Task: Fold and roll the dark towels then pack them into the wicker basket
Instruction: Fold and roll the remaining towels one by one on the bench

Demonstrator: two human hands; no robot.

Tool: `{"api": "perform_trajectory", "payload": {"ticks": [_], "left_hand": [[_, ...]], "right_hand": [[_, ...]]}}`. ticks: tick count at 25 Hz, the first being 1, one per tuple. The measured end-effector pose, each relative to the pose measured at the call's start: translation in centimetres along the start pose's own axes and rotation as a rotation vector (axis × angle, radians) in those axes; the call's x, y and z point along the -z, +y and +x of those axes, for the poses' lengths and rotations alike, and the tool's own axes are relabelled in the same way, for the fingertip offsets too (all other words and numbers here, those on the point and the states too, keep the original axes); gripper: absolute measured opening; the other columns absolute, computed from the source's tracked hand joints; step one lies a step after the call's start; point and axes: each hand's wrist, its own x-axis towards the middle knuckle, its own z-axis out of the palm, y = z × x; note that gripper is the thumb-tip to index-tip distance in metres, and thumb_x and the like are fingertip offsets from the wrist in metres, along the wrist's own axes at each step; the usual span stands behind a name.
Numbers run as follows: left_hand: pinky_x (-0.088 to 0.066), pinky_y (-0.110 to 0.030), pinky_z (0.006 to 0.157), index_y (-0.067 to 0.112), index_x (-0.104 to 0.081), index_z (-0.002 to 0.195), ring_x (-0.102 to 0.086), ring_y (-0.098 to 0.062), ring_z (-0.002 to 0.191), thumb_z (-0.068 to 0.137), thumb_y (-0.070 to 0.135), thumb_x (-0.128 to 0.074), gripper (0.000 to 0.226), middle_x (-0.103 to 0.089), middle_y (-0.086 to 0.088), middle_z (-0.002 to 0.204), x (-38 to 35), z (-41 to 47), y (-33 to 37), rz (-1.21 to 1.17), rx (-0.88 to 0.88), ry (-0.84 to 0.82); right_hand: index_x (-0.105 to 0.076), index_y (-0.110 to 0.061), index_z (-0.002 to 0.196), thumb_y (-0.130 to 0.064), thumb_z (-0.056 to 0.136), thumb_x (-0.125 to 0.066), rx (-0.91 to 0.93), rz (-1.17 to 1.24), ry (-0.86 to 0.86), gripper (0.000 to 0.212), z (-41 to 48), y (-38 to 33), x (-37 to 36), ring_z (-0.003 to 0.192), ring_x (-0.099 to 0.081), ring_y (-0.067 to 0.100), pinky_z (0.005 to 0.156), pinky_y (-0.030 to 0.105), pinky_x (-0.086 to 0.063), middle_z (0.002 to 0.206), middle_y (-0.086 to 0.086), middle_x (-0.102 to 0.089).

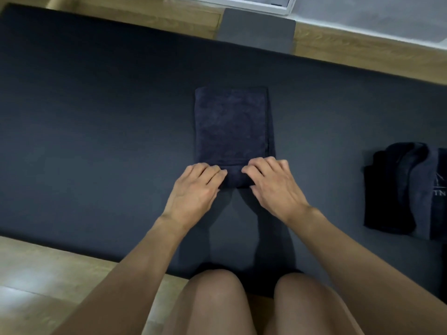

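We see a dark folded towel (231, 122) lying as a long rectangle in the middle of the frame, on a wide dark mat (96, 117) that covers most of the picture. Its near end is turned up into a small roll, and both hands meet there side by side. The left hand (196, 187) comes in from the lower left, and its grip is narrow: the fingers (215, 171) are bent and bunched together, with their tips pressed onto the left part of the roll. The right hand (273, 182) comes in from the lower right with the same close grip, its fingers (260, 165) curled over the right part of the roll and covering the towel's near right corner. We cannot tell where the left thumb lies. A short stretch of the roll shows between the two hands. The rest of the towel lies flat toward the top of the frame. At the right edge a loose pile of dark towels (401, 187) sits on the mat, well apart from the hands. Bare knees (212, 301) show at the bottom, over a wooden floor (36, 274). A grey pad (256, 30) lies beyond the mat's far edge at the top
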Motion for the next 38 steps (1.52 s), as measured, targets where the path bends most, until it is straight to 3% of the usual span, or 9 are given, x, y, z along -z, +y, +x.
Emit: {"api": "perform_trajectory", "payload": {"ticks": [5, 8, 13, 17, 19, 22, 27, 33, 38], "left_hand": [[-0.026, -0.032, 0.091, 0.014, -0.074, 0.107, -0.062, -0.025, 0.096, 0.076, 0.017, -0.076, 0.031, -0.074, -0.001, 0.093, 1.7, 2.9, -0.8, -0.196, 0.218, 0.021], [-0.039, -0.041, 0.096, 0.010, -0.071, 0.111, -0.065, -0.030, 0.095, 0.076, 0.019, -0.081, 0.037, -0.073, -0.007, 0.101, 1.5, 3.8, -0.4, -0.026, 0.130, -0.010], [-0.046, -0.037, 0.094, 0.023, -0.068, 0.121, -0.062, -0.027, 0.108, 0.088, 0.027, -0.072, 0.033, -0.070, -0.003, 0.116, 2.4, 7.1, -1.7, -0.424, 0.449, -0.233], [-0.049, -0.036, 0.099, 0.032, -0.073, 0.108, -0.063, -0.014, 0.108, 0.086, 0.027, -0.074, 0.023, -0.071, 0.004, 0.108, 3.5, 10.3, -4.2, -0.625, 0.565, -0.560], [-0.050, -0.038, 0.094, 0.026, -0.070, 0.112, -0.062, -0.022, 0.108, 0.088, 0.023, -0.071, 0.024, -0.068, 0.000, 0.112, 3.3, 10.8, -3.1, -0.410, 0.478, -0.534], [-0.051, -0.042, 0.080, 0.010, -0.067, 0.102, -0.063, -0.033, 0.092, 0.076, 0.025, -0.081, 0.033, -0.065, -0.010, 0.099, 1.9, 8.3, 0.1, 0.090, 0.156, -0.166], [-0.053, -0.043, 0.087, 0.005, -0.062, 0.106, -0.065, -0.032, 0.088, 0.066, 0.009, -0.083, 0.045, -0.067, -0.012, 0.097, -0.1, 6.3, -0.3, 0.174, 0.078, -0.095], [-0.045, -0.037, 0.090, 0.022, -0.055, 0.122, -0.054, -0.026, 0.112, 0.087, 0.025, -0.072, 0.039, -0.062, -0.005, 0.117, 2.9, 10.8, -3.7, -0.350, 0.340, -0.491], [-0.034, -0.039, 0.098, 0.018, -0.049, 0.132, -0.040, -0.027, 0.123, 0.088, 0.049, -0.063, 0.056, -0.043, -0.006, 0.132, 3.6, 11.4, -1.4, 0.265, 0.091, -0.459]], "right_hand": [[-0.058, -0.022, 0.117, -0.024, 0.086, -0.059, -0.085, 0.169, -0.246, 0.032, 4.2, 1.5, 2.7, 0.108, -0.055, 0.023, 0.090, 0.039, -0.033, 0.110, -0.001, -0.067], [-0.058, -0.028, 0.116, -0.021, 0.090, -0.061, -0.247, 0.456, -0.381, 0.027, 6.9, 3.2, 3.7, 0.115, -0.057, 0.019, 0.098, 0.036, -0.032, 0.114, -0.007, -0.067], [-0.066, -0.023, 0.114, -0.019, 0.086, -0.064, -0.043, 0.161, -0.003, 0.028, 5.7, 1.7, 2.2, 0.101, -0.058, 0.025, 0.087, 0.042, -0.039, 0.112, 0.000, -0.063], [-0.060, -0.023, 0.128, -0.034, 0.092, -0.063, -0.057, 0.221, -0.139, 0.038, 5.4, 1.8, 1.6, 0.110, -0.055, 0.025, 0.095, 0.039, -0.036, 0.123, 0.000, -0.061], [-0.062, -0.027, 0.128, -0.033, 0.094, -0.060, -0.110, 0.351, -0.236, 0.034, 6.9, 2.6, 1.7, 0.112, -0.055, 0.027, 0.099, 0.042, -0.038, 0.121, 0.001, -0.062], [-0.064, -0.035, 0.125, -0.036, 0.093, -0.062, -0.155, 0.387, -0.320, 0.032, 9.5, 3.4, 2.6, 0.113, -0.053, 0.023, 0.097, 0.040, -0.038, 0.117, -0.002, -0.058], [-0.071, -0.017, 0.104, -0.012, 0.082, -0.066, -0.016, 0.091, 0.112, 0.023, 7.6, 1.0, 2.0, 0.091, -0.059, 0.026, 0.080, 0.037, -0.041, 0.100, 0.002, -0.065], [-0.063, -0.014, 0.117, -0.020, 0.072, -0.080, 0.010, 0.015, 0.036, 0.048, 6.1, 1.5, 0.6, 0.102, -0.059, 0.028, 0.088, 0.041, -0.044, 0.113, 0.004, -0.064], [-0.061, -0.022, 0.124, -0.029, 0.087, -0.070, -0.062, 0.293, -0.314, 0.038, 10.7, 3.3, 3.7, 0.112, -0.058, 0.025, 0.093, 0.036, -0.041, 0.118, 0.002, -0.065]]}}
